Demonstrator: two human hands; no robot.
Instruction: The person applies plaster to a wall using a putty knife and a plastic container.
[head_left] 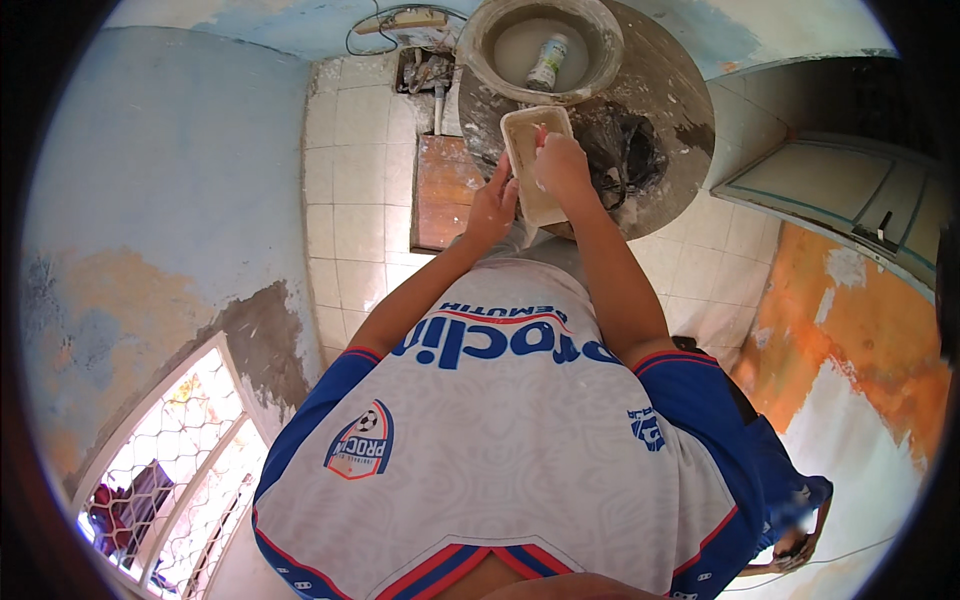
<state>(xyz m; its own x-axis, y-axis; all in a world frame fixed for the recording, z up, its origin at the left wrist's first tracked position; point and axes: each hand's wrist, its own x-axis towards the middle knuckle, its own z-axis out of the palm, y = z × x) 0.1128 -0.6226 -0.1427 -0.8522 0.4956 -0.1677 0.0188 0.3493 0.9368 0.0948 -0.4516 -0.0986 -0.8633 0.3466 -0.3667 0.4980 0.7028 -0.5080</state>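
A long off-white rectangular tray (543, 208) with a worn, stained inside lies at the near edge of a round dark tabletop. My left hand (490, 208) grips the tray's left side, its fingers along the outer wall. Over the tray's right half, my right hand (562, 168) is closed around a small red thing (541, 136), mostly hidden by the fingers; its kind cannot be made out. Beside the tray on the right is a crumpled black plastic bag (625, 150). Beyond it stands a wide grey basin (480, 60) of cloudy liquid, with a white and green bottle (547, 62) leaning inside.
The round table (685, 100) is spattered with white. A brown wooden board (440, 195) lies on the tiled floor at left, below a dark box of odds and ends (425, 72). Behind me at lower right is another person (790, 500) in blue. A barred window (175, 470) is at lower left.
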